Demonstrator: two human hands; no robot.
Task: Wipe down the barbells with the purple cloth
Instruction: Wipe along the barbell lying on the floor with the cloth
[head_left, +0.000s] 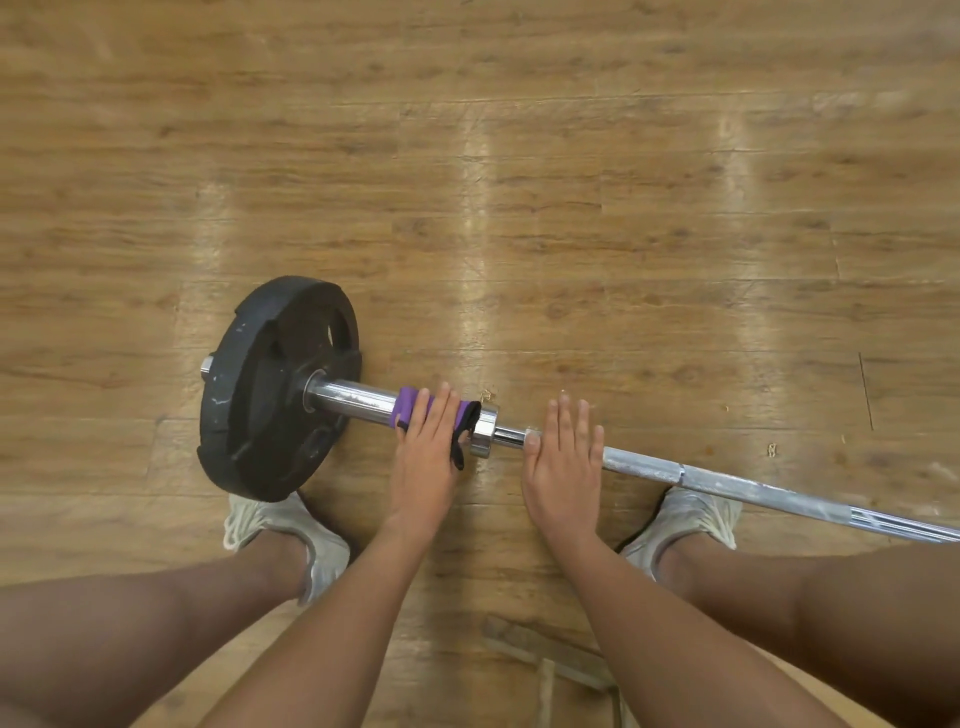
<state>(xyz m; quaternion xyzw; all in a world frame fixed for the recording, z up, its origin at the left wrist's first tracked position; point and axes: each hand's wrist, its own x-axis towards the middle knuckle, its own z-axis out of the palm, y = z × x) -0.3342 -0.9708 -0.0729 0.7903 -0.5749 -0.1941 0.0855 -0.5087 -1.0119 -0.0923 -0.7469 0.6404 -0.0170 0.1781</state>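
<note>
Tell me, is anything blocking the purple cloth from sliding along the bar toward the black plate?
Nothing visible: the left hand presses the purple cloth onto the sleeve, which is bare up to the black plate. The other way, the collar and the right hand block it.

Your barbell (727, 480) runs from centre-left to the right edge, its chrome shaft streaked chalky white, with one black plate (270, 389) at its left end. Your purple cloth (408, 406) wraps the sleeve (358, 397) between plate and collar (484, 431).

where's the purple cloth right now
In the head view, left of centre, the purple cloth lies over the barbell sleeve under the left hand, between the black weight plate and the chrome collar.
</note>
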